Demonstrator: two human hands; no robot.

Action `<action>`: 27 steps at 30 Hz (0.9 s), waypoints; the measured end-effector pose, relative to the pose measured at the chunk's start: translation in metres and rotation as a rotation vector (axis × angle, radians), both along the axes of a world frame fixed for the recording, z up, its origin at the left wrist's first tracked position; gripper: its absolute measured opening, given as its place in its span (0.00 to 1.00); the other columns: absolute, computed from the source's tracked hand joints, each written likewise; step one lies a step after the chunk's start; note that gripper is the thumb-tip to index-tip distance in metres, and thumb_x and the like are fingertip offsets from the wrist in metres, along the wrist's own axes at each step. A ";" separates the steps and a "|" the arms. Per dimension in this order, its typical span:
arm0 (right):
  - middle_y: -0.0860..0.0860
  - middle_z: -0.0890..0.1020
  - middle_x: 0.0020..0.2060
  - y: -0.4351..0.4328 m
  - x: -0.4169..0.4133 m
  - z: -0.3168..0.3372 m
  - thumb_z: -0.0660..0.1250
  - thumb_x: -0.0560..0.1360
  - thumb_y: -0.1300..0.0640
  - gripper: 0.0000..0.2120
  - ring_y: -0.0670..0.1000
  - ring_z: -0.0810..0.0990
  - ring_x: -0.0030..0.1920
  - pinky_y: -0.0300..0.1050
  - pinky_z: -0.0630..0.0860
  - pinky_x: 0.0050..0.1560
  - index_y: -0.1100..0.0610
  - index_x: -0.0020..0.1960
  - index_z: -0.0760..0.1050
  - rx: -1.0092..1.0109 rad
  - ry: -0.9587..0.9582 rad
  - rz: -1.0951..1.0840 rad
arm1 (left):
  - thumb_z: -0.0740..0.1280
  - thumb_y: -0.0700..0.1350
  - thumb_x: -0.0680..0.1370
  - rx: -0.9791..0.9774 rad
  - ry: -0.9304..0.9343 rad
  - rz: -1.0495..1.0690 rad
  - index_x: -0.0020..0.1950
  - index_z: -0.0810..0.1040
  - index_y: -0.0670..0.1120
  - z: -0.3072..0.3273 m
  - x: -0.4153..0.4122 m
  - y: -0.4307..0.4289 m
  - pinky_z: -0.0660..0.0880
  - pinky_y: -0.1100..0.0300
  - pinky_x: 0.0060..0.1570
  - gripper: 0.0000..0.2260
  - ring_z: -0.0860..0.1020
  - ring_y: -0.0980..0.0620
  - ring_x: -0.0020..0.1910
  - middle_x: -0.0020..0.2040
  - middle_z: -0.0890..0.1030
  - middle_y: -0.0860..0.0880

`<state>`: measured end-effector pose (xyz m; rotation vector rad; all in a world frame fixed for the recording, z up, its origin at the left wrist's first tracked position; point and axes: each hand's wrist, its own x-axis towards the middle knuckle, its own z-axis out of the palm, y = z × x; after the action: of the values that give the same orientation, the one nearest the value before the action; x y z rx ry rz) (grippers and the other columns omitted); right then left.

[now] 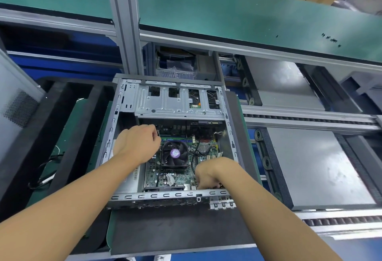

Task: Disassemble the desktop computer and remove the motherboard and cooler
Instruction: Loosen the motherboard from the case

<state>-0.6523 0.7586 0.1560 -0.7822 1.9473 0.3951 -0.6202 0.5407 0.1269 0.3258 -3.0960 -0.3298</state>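
Chassis (165, 195) lies open on the dark mat (175, 229), motherboard (179, 178) flat inside, cooler (174, 153) at its middle, both exposed for reach. Left hand (137, 142) curls at the board's far-left edge, right hand (210, 172) at its near-right corner, likely to free it; whether those curled fingers (153, 134) clamp anything is hidden.

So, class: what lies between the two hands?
The cooler, sitting on the motherboard, lies between left hand and right hand; head view shows it.
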 end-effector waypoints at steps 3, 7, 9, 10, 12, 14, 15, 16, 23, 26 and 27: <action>0.55 0.82 0.51 -0.009 0.007 -0.008 0.67 0.79 0.51 0.15 0.57 0.81 0.49 0.47 0.75 0.45 0.61 0.58 0.78 -0.101 0.080 0.039 | 0.55 0.52 0.77 0.009 0.011 0.020 0.44 0.74 0.57 0.002 0.001 0.001 0.62 0.59 0.30 0.09 0.72 0.57 0.34 0.37 0.76 0.59; 0.55 0.81 0.51 -0.017 0.018 -0.016 0.63 0.80 0.60 0.09 0.59 0.81 0.49 0.52 0.76 0.42 0.61 0.58 0.77 -0.145 0.280 0.261 | 0.54 0.52 0.78 0.005 0.013 0.020 0.44 0.74 0.57 0.003 0.001 0.002 0.60 0.60 0.28 0.10 0.72 0.58 0.33 0.35 0.74 0.59; 0.56 0.82 0.49 -0.023 0.023 -0.018 0.59 0.78 0.68 0.11 0.59 0.80 0.45 0.52 0.76 0.40 0.62 0.56 0.77 -0.153 0.335 0.342 | 0.54 0.52 0.77 0.001 0.018 0.022 0.44 0.74 0.57 0.003 0.000 0.002 0.59 0.61 0.28 0.10 0.72 0.58 0.32 0.35 0.74 0.58; 0.56 0.82 0.48 -0.024 0.023 -0.018 0.59 0.78 0.69 0.12 0.58 0.78 0.42 0.52 0.75 0.39 0.62 0.56 0.77 -0.163 0.336 0.365 | 0.54 0.52 0.77 -0.001 0.020 0.025 0.44 0.75 0.57 0.003 0.000 0.002 0.59 0.61 0.27 0.10 0.71 0.58 0.32 0.35 0.74 0.58; 0.57 0.81 0.47 -0.026 0.021 -0.018 0.58 0.79 0.68 0.12 0.58 0.77 0.41 0.52 0.75 0.38 0.62 0.59 0.76 -0.177 0.297 0.390 | 0.54 0.53 0.77 -0.004 0.018 0.031 0.44 0.75 0.57 0.003 0.001 0.003 0.59 0.61 0.27 0.10 0.70 0.58 0.31 0.34 0.74 0.59; 0.56 0.79 0.45 -0.028 0.018 -0.020 0.57 0.80 0.67 0.13 0.59 0.78 0.43 0.53 0.76 0.39 0.62 0.62 0.74 -0.155 0.238 0.399 | 0.54 0.53 0.77 -0.003 0.011 0.037 0.45 0.75 0.57 0.003 0.001 0.002 0.59 0.61 0.27 0.10 0.71 0.58 0.31 0.35 0.75 0.59; 0.55 0.77 0.43 -0.029 0.018 -0.021 0.56 0.80 0.67 0.14 0.58 0.78 0.43 0.53 0.75 0.39 0.62 0.63 0.73 -0.142 0.221 0.406 | 0.54 0.53 0.77 0.000 0.008 0.038 0.45 0.75 0.57 0.003 0.001 0.002 0.59 0.61 0.27 0.10 0.71 0.58 0.31 0.35 0.75 0.59; 0.54 0.76 0.42 -0.030 0.017 -0.022 0.56 0.80 0.67 0.14 0.58 0.78 0.43 0.53 0.75 0.39 0.61 0.63 0.73 -0.135 0.215 0.416 | 0.54 0.53 0.77 0.003 0.007 0.041 0.46 0.75 0.57 0.002 0.001 0.001 0.59 0.61 0.28 0.10 0.71 0.58 0.31 0.35 0.75 0.59; 0.59 0.80 0.58 -0.026 0.016 -0.022 0.53 0.81 0.66 0.24 0.62 0.79 0.54 0.51 0.71 0.44 0.51 0.75 0.66 -0.247 0.200 0.503 | 0.54 0.53 0.77 0.025 0.009 0.058 0.44 0.75 0.57 0.004 0.001 0.002 0.62 0.60 0.28 0.10 0.70 0.61 0.31 0.33 0.75 0.59; 0.58 0.82 0.50 -0.016 0.011 -0.018 0.59 0.79 0.63 0.19 0.58 0.77 0.42 0.49 0.70 0.41 0.52 0.69 0.70 -0.352 0.156 0.420 | 0.54 0.53 0.78 0.026 0.009 0.058 0.45 0.75 0.57 0.005 0.002 0.003 0.63 0.60 0.28 0.10 0.71 0.60 0.31 0.34 0.75 0.59; 0.57 0.82 0.47 -0.012 0.008 -0.018 0.60 0.79 0.60 0.15 0.57 0.75 0.40 0.48 0.70 0.41 0.53 0.66 0.72 -0.394 0.150 0.366 | 0.54 0.53 0.78 0.027 0.010 0.059 0.45 0.75 0.57 0.005 0.002 0.003 0.63 0.61 0.28 0.10 0.71 0.61 0.31 0.34 0.75 0.59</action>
<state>-0.6439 0.7465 0.1377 -1.4103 2.0503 0.2937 -0.6182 0.5435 0.1323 0.4139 -3.0673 -0.3707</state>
